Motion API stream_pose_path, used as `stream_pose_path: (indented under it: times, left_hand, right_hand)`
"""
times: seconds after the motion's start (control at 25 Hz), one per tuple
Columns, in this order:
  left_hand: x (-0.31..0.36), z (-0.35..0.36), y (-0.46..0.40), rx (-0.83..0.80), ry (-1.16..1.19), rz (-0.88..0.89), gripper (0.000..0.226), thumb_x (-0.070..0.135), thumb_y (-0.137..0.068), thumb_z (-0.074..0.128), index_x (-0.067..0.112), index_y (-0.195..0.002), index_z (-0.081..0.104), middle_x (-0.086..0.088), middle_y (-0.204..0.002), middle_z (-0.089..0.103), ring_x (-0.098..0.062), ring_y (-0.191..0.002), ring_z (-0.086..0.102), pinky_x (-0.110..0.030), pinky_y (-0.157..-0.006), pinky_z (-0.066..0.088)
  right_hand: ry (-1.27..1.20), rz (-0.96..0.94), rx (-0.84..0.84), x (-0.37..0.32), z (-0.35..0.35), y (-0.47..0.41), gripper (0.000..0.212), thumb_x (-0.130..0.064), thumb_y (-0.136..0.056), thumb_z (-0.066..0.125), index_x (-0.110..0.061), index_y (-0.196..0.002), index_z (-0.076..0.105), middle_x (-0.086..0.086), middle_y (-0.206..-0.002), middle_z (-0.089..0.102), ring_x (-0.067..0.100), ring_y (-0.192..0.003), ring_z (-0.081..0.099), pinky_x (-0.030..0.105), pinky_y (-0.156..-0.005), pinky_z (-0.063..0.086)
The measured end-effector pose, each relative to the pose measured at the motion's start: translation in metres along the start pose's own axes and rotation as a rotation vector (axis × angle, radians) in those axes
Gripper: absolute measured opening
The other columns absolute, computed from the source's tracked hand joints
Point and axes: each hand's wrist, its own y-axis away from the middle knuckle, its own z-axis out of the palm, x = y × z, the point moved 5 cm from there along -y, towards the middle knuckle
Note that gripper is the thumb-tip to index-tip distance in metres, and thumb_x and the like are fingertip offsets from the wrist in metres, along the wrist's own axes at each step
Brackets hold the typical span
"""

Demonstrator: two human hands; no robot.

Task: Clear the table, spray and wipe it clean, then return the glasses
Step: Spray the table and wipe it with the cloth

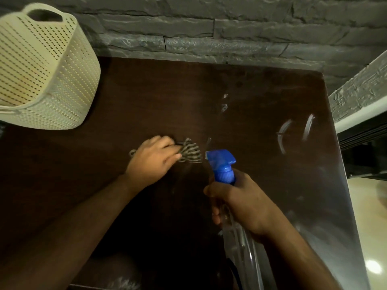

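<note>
My left hand (151, 159) presses a striped cloth (191, 152) flat against the dark brown table (251, 91) near its middle, fingers closed over the cloth. Just right of it, my right hand (240, 203) grips a clear spray bottle (240, 237) with a blue trigger head (222, 164); the nozzle points away from me toward the wall. No glasses are in view.
A cream perforated plastic basket (46, 80) stands on the table's far left corner. A grey stone wall (209, 28) runs along the far edge. Pale smears (282, 135) mark the right side of the tabletop. Beyond the right edge lies a shiny floor (368, 227).
</note>
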Motion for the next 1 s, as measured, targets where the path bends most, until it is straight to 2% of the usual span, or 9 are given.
stream_pose_path:
  times: [0.16, 0.24, 0.32, 0.44, 0.56, 0.68, 0.76, 0.84, 1.0]
  left_hand:
    - [-0.052, -0.01, -0.018, 0.157, -0.074, -0.42, 0.035, 0.037, -0.094, 0.044, 0.013, -0.105, 0.068, -0.01, -0.097, 0.061, -0.034, -0.086, 0.058, -0.04, -0.075, 0.047]
    - [-0.042, -0.002, -0.057, 0.14, -0.074, -0.487, 0.033, 0.037, -0.094, 0.046, 0.015, -0.106, 0.067, -0.01, -0.101, 0.061, -0.034, -0.09, 0.058, -0.042, -0.077, 0.046]
    - [-0.012, 0.007, -0.07, 0.099, -0.006, -0.339, 0.032, 0.038, -0.094, 0.046, 0.017, -0.107, 0.067, -0.008, -0.102, 0.061, -0.031, -0.091, 0.057, -0.041, -0.077, 0.046]
    - [0.016, 0.011, -0.015, -0.036, 0.075, -0.013, 0.035, 0.042, -0.094, 0.041, 0.021, -0.107, 0.067, -0.002, -0.101, 0.06, -0.024, -0.089, 0.054, -0.039, -0.076, 0.044]
    - [-0.02, -0.008, 0.016, 0.034, 0.039, -0.077, 0.035, 0.042, -0.095, 0.043, 0.02, -0.104, 0.069, -0.003, -0.098, 0.061, -0.027, -0.087, 0.057, -0.039, -0.075, 0.047]
    - [-0.051, -0.01, -0.035, 0.085, -0.002, -0.306, 0.034, 0.038, -0.096, 0.045, 0.016, -0.109, 0.067, -0.008, -0.101, 0.061, -0.032, -0.092, 0.058, -0.042, -0.078, 0.048]
    - [-0.041, -0.005, -0.072, 0.055, -0.012, -0.403, 0.032, 0.037, -0.097, 0.045, 0.017, -0.113, 0.065, -0.009, -0.108, 0.06, -0.031, -0.099, 0.056, -0.042, -0.082, 0.045]
    - [-0.012, 0.002, -0.077, 0.006, 0.053, -0.34, 0.031, 0.037, -0.097, 0.046, 0.018, -0.112, 0.064, -0.008, -0.109, 0.059, -0.029, -0.099, 0.055, -0.04, -0.081, 0.042]
    - [0.016, 0.002, 0.002, -0.062, 0.117, 0.024, 0.032, 0.041, -0.096, 0.045, 0.021, -0.109, 0.067, -0.003, -0.104, 0.06, -0.026, -0.092, 0.057, -0.039, -0.078, 0.044]
  right_hand:
    - [-0.007, -0.009, 0.034, 0.006, 0.007, -0.003, 0.011, -0.007, -0.087, 0.062, -0.008, -0.093, 0.053, 0.014, -0.064, 0.057, 0.029, -0.055, 0.054, 0.039, -0.058, 0.048]
    - [-0.003, -0.005, 0.035, 0.008, 0.012, -0.011, 0.011, -0.009, -0.087, 0.063, -0.01, -0.092, 0.053, 0.013, -0.062, 0.057, 0.028, -0.054, 0.055, 0.036, -0.056, 0.049]
    - [0.007, -0.01, 0.05, 0.011, 0.015, -0.019, 0.009, -0.01, -0.087, 0.063, -0.011, -0.087, 0.054, 0.012, -0.059, 0.058, 0.028, -0.053, 0.057, 0.035, -0.055, 0.049]
    - [0.024, 0.006, 0.085, 0.016, 0.026, -0.021, 0.01, -0.011, -0.086, 0.063, -0.012, -0.082, 0.054, 0.011, -0.056, 0.06, 0.026, -0.051, 0.058, 0.033, -0.053, 0.048]
    - [0.001, 0.002, 0.16, 0.014, 0.035, -0.011, 0.01, -0.007, -0.085, 0.062, -0.01, -0.081, 0.053, 0.015, -0.058, 0.056, 0.029, -0.051, 0.056, 0.034, -0.052, 0.048]
    - [-0.075, 0.036, 0.192, 0.018, 0.04, -0.008, 0.011, -0.009, -0.086, 0.064, -0.011, -0.09, 0.055, 0.012, -0.061, 0.056, 0.025, -0.052, 0.056, 0.035, -0.054, 0.051]
    - [-0.121, 0.055, 0.221, 0.022, 0.043, -0.008, 0.014, -0.009, -0.085, 0.066, -0.011, -0.092, 0.054, 0.009, -0.059, 0.057, 0.024, -0.051, 0.056, 0.036, -0.056, 0.05]
    - [-0.141, 0.063, 0.238, 0.026, 0.046, -0.007, 0.014, -0.009, -0.084, 0.066, -0.011, -0.092, 0.054, 0.008, -0.058, 0.057, 0.023, -0.051, 0.055, 0.036, -0.055, 0.049]
    - [-0.155, 0.064, 0.24, 0.024, 0.052, 0.004, 0.012, -0.006, -0.084, 0.064, -0.012, -0.087, 0.054, 0.004, -0.057, 0.055, 0.018, -0.049, 0.053, 0.031, -0.05, 0.049]
